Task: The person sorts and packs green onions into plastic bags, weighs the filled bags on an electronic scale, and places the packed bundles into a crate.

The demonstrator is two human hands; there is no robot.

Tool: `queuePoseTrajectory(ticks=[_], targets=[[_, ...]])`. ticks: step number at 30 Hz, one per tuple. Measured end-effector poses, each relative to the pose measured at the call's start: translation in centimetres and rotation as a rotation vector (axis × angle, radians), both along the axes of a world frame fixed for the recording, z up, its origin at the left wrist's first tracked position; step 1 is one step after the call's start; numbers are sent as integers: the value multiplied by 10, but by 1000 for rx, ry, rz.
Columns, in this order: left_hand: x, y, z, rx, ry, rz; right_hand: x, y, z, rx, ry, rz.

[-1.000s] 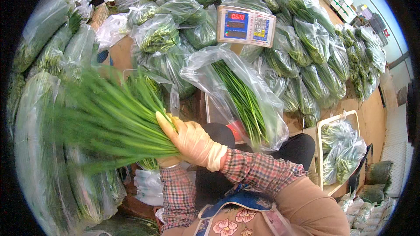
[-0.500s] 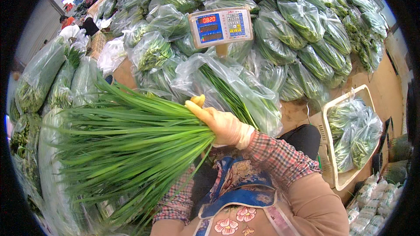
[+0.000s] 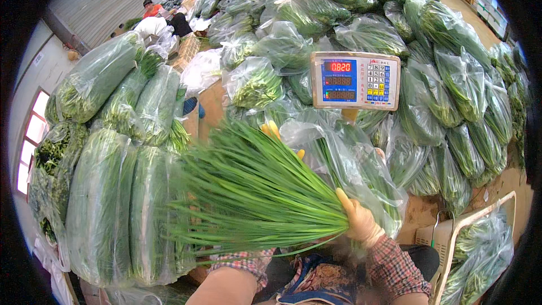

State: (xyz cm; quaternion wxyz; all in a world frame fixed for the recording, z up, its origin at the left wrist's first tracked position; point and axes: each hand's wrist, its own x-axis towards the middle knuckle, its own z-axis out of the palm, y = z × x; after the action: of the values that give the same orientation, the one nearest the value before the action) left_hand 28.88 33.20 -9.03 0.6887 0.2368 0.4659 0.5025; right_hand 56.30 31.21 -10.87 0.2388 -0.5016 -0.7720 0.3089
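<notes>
A large bunch of long green garlic chives lies sideways across the front of me, its leaves fanned to the left. My right hand, in a pale yellowish glove, is closed round the gathered right end. My left hand reaches under the bunch; only yellow fingertips show past its far edge, curled against the leaves, and the palm is hidden. Just beyond lies a clear plastic bag with more chives inside. Behind it stands a scale display with lit red digits and a keypad.
Bagged greens are heaped high at the back and right. Long full bags stand stacked on the left. At the lower right is a cream plastic crate holding bagged greens. Several people work far off at the upper left.
My view has shifted, with the scale now lower and further right. The chives and my right hand have moved right and lower in view. Left fingertips now show beyond the leaves.
</notes>
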Motion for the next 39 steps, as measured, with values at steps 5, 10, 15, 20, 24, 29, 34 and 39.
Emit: queuePoseTrajectory(ticks=[5,10,15,20,24,29,34,39], targets=[[2,11,-9,5,30,50,15,6,-23,19,-6,-21],[5,35,-5,46,54,55,35,16,-29,-180,1,-61],[-5,63,22,187,102,71,39,23,-58,-14,100,-142],[-22,90,47,360,128,91,72,34,-55,79,-42,-190],[-21,118,53,492,118,70,152,32,-105,-82,279,-323],[-18,123,68,604,268,219,145,30,20,-549,-410,-474],[-14,132,66,540,742,275,120,26,62,-483,-303,-342],[-19,124,56,866,1244,212,85,-1,97,-203,-707,-467]])
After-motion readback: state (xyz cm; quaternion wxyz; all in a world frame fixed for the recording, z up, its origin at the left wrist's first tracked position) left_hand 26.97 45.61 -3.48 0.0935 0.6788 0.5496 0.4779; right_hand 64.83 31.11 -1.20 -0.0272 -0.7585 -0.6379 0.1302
